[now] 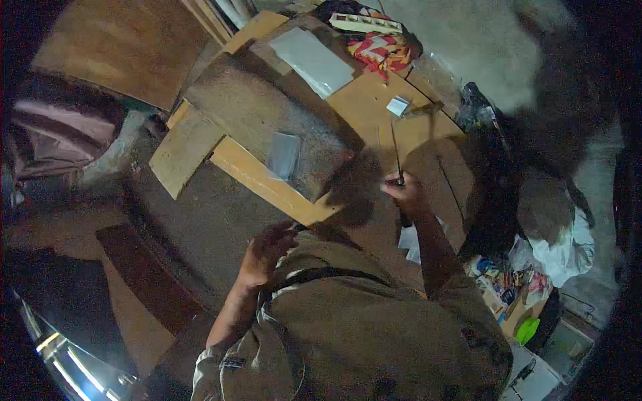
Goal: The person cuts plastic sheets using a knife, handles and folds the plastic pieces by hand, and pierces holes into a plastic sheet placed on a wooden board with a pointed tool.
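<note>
My right hand [409, 194] is closed around a thin dark rod [396, 150]. The rod points away from me over the brown board, and its lower part is hidden by my fingers and the shadow. Beyond its tip lies a small silvery square [397, 105]. My left hand [271, 250] hovers near my waist, close to the near end of a light wooden strip [261, 180]. Its fingers are loosely bent and apart, with nothing clearly visible in them. A clear plastic packet [284, 156] rests on the grey-brown board [247, 107] between my hands and the far side.
A stack of plastic sheets [313, 61] lies at the far side. Behind it are a power strip [366, 24] and a red-yellow cloth [381, 53]. To the right stand a black bag [476, 107] and a box of small items [508, 284]. A lamp [73, 367] shines at lower left.
</note>
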### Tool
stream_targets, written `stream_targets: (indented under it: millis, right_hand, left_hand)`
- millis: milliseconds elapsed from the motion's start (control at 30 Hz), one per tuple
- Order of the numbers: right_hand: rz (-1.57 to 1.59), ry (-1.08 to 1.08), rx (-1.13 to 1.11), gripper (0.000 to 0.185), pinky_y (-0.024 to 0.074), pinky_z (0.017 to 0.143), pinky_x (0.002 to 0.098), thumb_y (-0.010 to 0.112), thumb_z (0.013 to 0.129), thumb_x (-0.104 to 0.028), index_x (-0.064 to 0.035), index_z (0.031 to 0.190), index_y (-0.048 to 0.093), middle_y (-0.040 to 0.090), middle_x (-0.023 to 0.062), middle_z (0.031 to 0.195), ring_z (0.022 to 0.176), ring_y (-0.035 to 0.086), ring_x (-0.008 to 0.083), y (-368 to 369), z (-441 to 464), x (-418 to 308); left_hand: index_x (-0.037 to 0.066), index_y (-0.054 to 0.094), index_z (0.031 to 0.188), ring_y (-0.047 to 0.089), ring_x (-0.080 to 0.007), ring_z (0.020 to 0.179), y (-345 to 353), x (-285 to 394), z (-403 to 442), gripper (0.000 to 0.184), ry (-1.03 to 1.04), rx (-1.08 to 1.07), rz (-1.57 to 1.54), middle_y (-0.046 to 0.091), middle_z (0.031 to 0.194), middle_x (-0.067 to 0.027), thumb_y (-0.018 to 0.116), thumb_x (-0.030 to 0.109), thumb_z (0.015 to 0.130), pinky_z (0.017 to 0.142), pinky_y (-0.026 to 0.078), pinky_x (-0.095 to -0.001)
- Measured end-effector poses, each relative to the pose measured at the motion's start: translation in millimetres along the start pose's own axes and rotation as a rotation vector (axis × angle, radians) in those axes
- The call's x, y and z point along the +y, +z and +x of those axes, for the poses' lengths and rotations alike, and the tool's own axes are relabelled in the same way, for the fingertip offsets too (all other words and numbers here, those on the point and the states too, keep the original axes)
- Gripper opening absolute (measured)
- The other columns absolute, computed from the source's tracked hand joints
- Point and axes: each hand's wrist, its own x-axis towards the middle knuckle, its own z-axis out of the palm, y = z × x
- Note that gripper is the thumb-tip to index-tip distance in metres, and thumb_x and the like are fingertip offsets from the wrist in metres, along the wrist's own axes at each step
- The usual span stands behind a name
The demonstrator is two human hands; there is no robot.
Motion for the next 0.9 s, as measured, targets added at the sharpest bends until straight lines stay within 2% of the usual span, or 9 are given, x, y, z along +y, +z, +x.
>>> stream_targets:
  millis: [67, 167, 267, 433, 567, 633, 700, 800, 900]
  right_hand:
    - [0.091, 0.038, -0.063, 0.025, 0.0437, 0.056, 0.0284, 0.068, 0.076, -0.018, -0.0022, 0.093, 0.060, 0.057, 0.0042, 0.070, 0.062, 0.055, 0.0132, -2.1, -2.3, -17.5]
    - [0.240, 0.057, -0.205, 0.024, 0.0384, 0.050, 0.0256, 0.068, 0.077, -0.016, -0.0019, 0.094, 0.058, 0.054, 0.0014, 0.068, 0.056, 0.050, 0.0088, -7.5, -8.4, -51.0]
    - [0.359, 0.013, -0.367, 0.023, 0.0352, 0.047, 0.0236, 0.068, 0.077, -0.013, -0.0024, 0.094, 0.056, 0.053, -0.0001, 0.067, 0.053, 0.046, 0.0064, -7.6, -12.2, -85.2]
    - [0.203, 0.008, -0.460, 0.019, 0.0342, 0.045, 0.0246, 0.067, 0.079, -0.013, -0.0050, 0.088, 0.052, 0.054, 0.0008, 0.071, 0.053, 0.045, 0.0059, 7.0, -3.2, -74.4]
    - [0.167, 0.006, -0.399, 0.023, 0.0449, 0.058, 0.0288, 0.065, 0.081, -0.016, -0.0033, 0.096, 0.053, 0.058, 0.0038, 0.080, 0.062, 0.054, 0.0117, 16.2, 11.0, -19.5]
    - [-0.229, -0.117, -0.287, 0.032, 0.0470, 0.068, 0.0326, 0.065, 0.081, -0.019, -0.0009, 0.104, 0.053, 0.060, 0.0076, 0.082, 0.073, 0.058, 0.0163, 27.2, 28.3, 32.6]
    - [-0.101, -0.260, 0.058, 0.032, 0.0458, 0.071, 0.0346, 0.066, 0.080, -0.021, 0.0006, 0.101, 0.054, 0.060, 0.0095, 0.082, 0.077, 0.057, 0.0184, 38.7, 33.7, 68.4]
    - [-0.296, -0.026, 0.151, 0.029, 0.0439, 0.075, 0.0339, 0.065, 0.080, -0.022, -0.0004, 0.095, 0.053, 0.057, 0.0082, 0.080, 0.077, 0.056, 0.0185, 21.9, 47.5, 28.3]
    - [-0.167, -0.013, 0.256, 0.033, 0.0435, 0.076, 0.0336, 0.066, 0.079, -0.025, -0.0005, 0.097, 0.053, 0.057, 0.0088, 0.086, 0.080, 0.056, 0.0196, 38.7, 88.0, 53.6]
  left_hand:
    - [0.003, 0.048, 0.123, 0.049, -0.0265, 0.114, 9.2, 1.5, 0.5, 0.050, 0.067, 0.065, -0.551, 0.051, 0.123, -0.0162, 0.065, 0.023, 0.081, 0.096, 0.039, -0.0395]
    - [0.001, 0.044, 0.126, 0.049, -0.0245, 0.114, 6.7, 21.0, 11.1, 0.056, -0.186, 0.105, -0.208, 0.051, 0.123, -0.0152, 0.066, 0.026, 0.081, 0.099, 0.035, -0.0380]
    - [0.002, 0.043, 0.128, 0.048, -0.0233, 0.115, 15.8, 54.0, 23.8, 0.053, -0.397, 0.211, -0.318, 0.050, 0.124, -0.0151, 0.064, 0.024, 0.084, 0.098, 0.036, -0.0365]
    - [0.001, 0.041, 0.129, 0.047, -0.0234, 0.117, 18.2, 53.8, 33.9, 0.049, -0.196, 0.120, -0.045, 0.050, 0.124, -0.0156, 0.059, 0.021, 0.088, 0.097, 0.037, -0.0359]
    - [-0.001, 0.045, 0.125, 0.048, -0.0241, 0.116, 17.9, 43.0, 23.9, 0.043, -0.275, 0.166, -0.202, 0.050, 0.125, -0.0161, 0.057, 0.018, 0.089, 0.097, 0.039, -0.0358]
    - [-0.002, 0.048, 0.122, 0.049, -0.0240, 0.114, 10.5, 37.8, 16.8, 0.039, -0.225, 0.144, -0.026, 0.050, 0.125, -0.0160, 0.057, 0.017, 0.089, 0.095, 0.040, -0.0354]
    - [-0.003, 0.051, 0.119, 0.051, -0.0239, 0.113, -1.5, 19.6, 3.3, 0.036, -0.186, 0.120, 0.154, 0.051, 0.125, -0.0159, 0.057, 0.016, 0.088, 0.094, 0.041, -0.0350]
    - [-0.002, 0.054, 0.116, 0.052, -0.0263, 0.111, -10.0, -15.8, -14.3, 0.033, -0.009, 0.066, 0.247, 0.054, 0.121, -0.0160, 0.056, 0.017, 0.089, 0.092, 0.043, -0.0355]
    - [0.000, 0.053, 0.119, 0.051, -0.0293, 0.113, -3.8, -7.8, -18.2, 0.034, -0.092, 0.142, -0.192, 0.053, 0.122, -0.0172, 0.056, 0.015, 0.088, 0.093, 0.041, -0.0366]
